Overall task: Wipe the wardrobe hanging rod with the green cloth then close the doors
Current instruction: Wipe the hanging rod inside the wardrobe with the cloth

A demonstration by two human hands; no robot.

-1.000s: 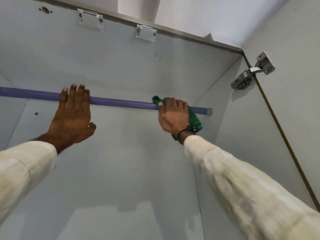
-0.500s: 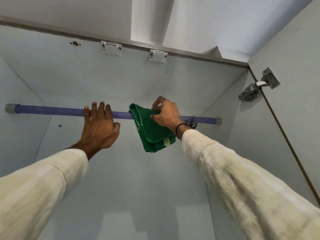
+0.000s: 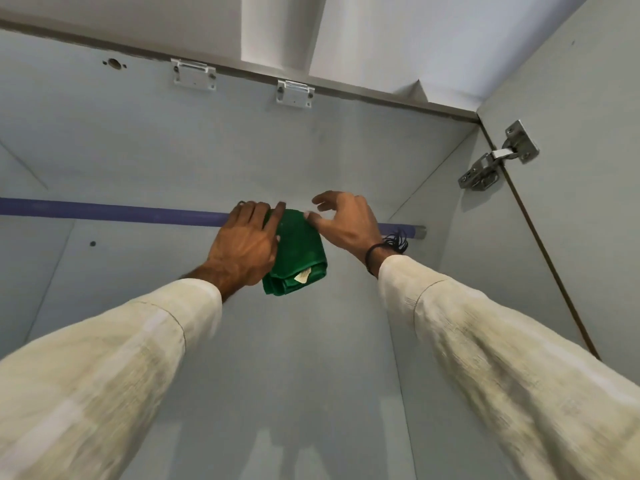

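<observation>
A purple hanging rod (image 3: 138, 213) runs across the wardrobe interior from the left edge to a metal end cap on the right wall. A folded green cloth (image 3: 298, 251) hangs draped over the rod near its middle. My left hand (image 3: 246, 244) rests on the rod and grips the cloth's left side with its fingers. Just right of the cloth, my right hand (image 3: 346, 223) hovers with fingers spread, thumb touching the cloth's top edge, holding nothing firmly.
A metal door hinge (image 3: 495, 161) sits on the right side panel, with the open right door (image 3: 588, 168) beyond it. Two white brackets (image 3: 194, 74) are fixed under the wardrobe's top panel. The pale back panel (image 3: 311, 375) lies behind the rod.
My left hand slid right along the rod to the cloth and took hold of it. My right hand let go of the cloth and opened, moving slightly right.
</observation>
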